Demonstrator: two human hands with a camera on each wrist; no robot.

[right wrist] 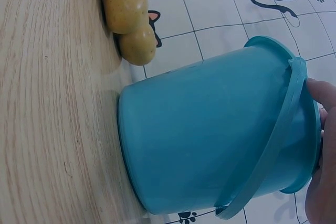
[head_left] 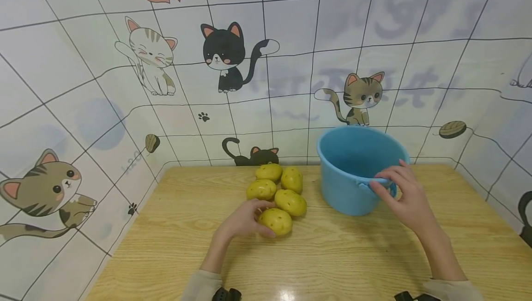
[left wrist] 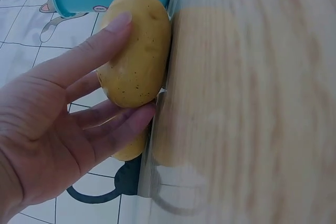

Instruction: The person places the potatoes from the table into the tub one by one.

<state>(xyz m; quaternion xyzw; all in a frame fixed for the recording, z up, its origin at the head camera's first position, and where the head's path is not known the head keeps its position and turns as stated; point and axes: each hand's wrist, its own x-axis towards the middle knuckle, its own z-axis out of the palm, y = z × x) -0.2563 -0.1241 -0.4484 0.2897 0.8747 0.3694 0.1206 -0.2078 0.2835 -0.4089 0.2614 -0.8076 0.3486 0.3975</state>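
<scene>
Left hand [head_left: 243, 221] on the nearest potato [head_left: 276, 221] of a five-potato pile. Fingers [left wrist: 100, 51] long and only slightly bent, cupped along the potato's side, touching it top and bottom; a loose hold, not a tight pinch. The potato lies on the wooden surface [head_left: 332, 259], at the front of the pile, touching the potato behind it [head_left: 290, 202]. The other three [head_left: 270, 182] sit further back toward the wall, all bunched together near the surface's middle.

Right hand [head_left: 405, 195] on the near rim of the blue bucket [head_left: 353, 167]. Fingers curled over the rim edge, gripping it where the handle [right wrist: 273, 145] lies; in the right wrist view only the fingertips [right wrist: 321, 94] show at the frame edge. The bucket stands upright on the surface, just right of the potato pile, apart from it. Nothing visible inside it from the head view. The handle is folded down along the bucket's side.

Wall [head_left: 83, 61] behind and at both sides is white tile pattern with cartoon cats, paw prints and hearts. Light sleeves [head_left: 199, 285] on both forearms, dark wrist straps at the bottom edge.
</scene>
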